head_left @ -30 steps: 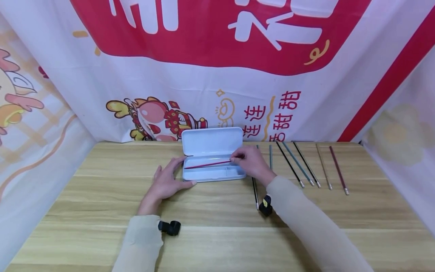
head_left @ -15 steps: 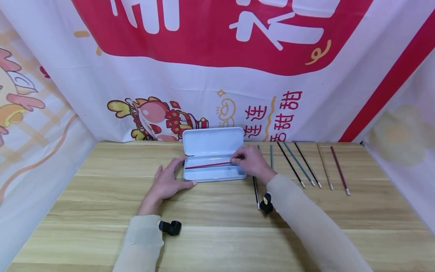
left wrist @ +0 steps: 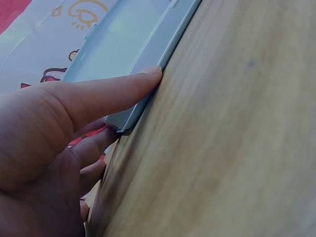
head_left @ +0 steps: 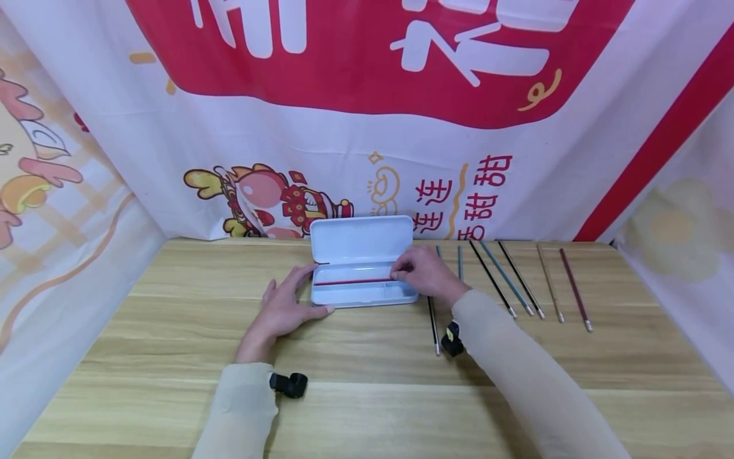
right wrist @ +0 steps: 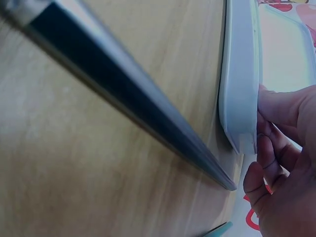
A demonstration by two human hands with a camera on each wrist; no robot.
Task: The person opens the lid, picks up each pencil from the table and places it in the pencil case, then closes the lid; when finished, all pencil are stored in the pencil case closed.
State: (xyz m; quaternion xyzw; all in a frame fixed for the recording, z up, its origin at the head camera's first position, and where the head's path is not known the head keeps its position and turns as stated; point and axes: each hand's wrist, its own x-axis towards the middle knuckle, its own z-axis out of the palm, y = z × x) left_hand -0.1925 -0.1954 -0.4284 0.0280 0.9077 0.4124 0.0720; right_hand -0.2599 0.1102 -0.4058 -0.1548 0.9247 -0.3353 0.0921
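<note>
Pencil case (head_left: 350, 295) with red pencil (head_left: 352, 282)

Pencil case: pale blue, lid (head_left: 361, 240) raised, near the back edge of the desk (head_left: 367, 408). 
Contents: red pencil, lying lengthwise inside. 
Right hand (head_left: 425, 274): fingertips together — pinching the red pencil's right end. 
Left hand (head_left: 283, 309): clamped on the pencil case's left end — thumb at the front rim, fingers behind. 
Loose pencils (head_left: 492, 278): black, teal, tan, dark red, on the desk to the right.

Pencil case: pale blue (head_left: 346, 296), open on the table (head_left: 367, 357), lid (head_left: 361, 239) raised behind, left end gripped by the left hand (head_left: 281, 310).
Red pencil: slim (head_left: 352, 281), lengthwise within the case, right end pinched by the right hand (head_left: 423, 271).
</note>
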